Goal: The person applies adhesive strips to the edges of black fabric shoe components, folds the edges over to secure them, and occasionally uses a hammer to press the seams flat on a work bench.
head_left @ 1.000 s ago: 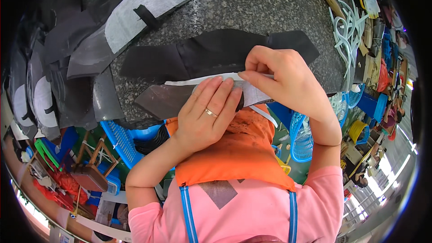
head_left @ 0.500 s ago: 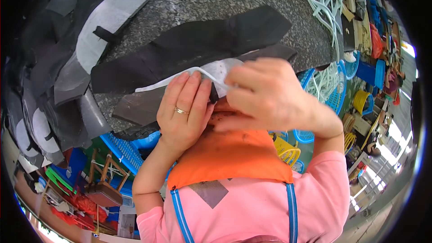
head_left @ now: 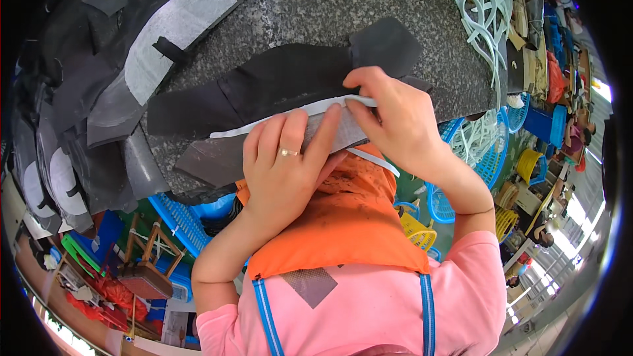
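Observation:
A long black piece of leather-like material (head_left: 290,72) lies on the speckled stone tabletop, with a grey piece (head_left: 211,160) along its near side. A narrow white strip (head_left: 241,131) runs along the seam between them. My left hand (head_left: 280,161), a ring on one finger, lies with fingers spread and tips pressing on the strip and the grey piece. My right hand (head_left: 402,125) pinches the strip farther right between thumb and forefinger. A white tail (head_left: 374,160) hangs below it over my orange apron (head_left: 330,224); whether it joins the strip is hidden.
Black pieces with white patches (head_left: 178,26) pile up at the left. Loose white strips (head_left: 484,20) lie at the table's right edge, more in a blue basket (head_left: 501,148) below. Another blue basket (head_left: 173,224) and a wooden stool (head_left: 148,270) stand lower left.
My right hand, blurred before, now rests closer on the work and pinches the strip. My left fingers have spread and shifted right. More of the strip lies along the seam.

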Action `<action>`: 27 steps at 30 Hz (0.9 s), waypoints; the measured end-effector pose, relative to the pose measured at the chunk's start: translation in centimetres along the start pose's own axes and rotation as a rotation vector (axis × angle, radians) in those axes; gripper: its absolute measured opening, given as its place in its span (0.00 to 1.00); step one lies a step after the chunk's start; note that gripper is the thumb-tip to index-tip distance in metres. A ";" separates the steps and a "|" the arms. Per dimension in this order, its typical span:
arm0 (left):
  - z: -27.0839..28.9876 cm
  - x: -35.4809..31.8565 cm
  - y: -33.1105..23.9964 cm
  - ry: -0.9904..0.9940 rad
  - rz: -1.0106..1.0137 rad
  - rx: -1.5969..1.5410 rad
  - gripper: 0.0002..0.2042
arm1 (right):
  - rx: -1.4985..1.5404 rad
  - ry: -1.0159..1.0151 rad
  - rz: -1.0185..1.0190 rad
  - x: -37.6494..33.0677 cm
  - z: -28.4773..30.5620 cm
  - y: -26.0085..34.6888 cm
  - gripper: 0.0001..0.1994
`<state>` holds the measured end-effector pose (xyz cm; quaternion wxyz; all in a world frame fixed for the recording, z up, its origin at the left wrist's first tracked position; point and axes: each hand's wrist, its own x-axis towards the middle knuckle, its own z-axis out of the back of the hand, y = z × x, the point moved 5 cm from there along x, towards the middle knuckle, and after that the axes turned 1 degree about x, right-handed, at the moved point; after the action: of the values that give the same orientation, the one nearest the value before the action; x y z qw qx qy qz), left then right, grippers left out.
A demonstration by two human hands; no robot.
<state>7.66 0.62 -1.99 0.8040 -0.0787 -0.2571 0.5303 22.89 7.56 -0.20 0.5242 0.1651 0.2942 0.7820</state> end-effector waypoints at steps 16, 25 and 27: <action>0.1 1.6 0.6 0.186 -0.103 0.003 0.30 | -0.116 -0.003 -0.204 -0.3 3.1 -3.6 0.12; 1.4 0.7 -1.0 0.061 0.030 0.099 0.07 | -0.391 -0.076 0.361 4.0 2.1 4.8 0.29; 1.5 1.1 0.1 0.098 0.168 -0.195 0.09 | -0.556 0.048 0.346 5.2 -0.9 5.4 0.29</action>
<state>7.15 1.46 -0.35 0.7569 -0.2034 -0.2604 0.5638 16.45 10.55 2.26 0.4014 0.0446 0.0492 0.9135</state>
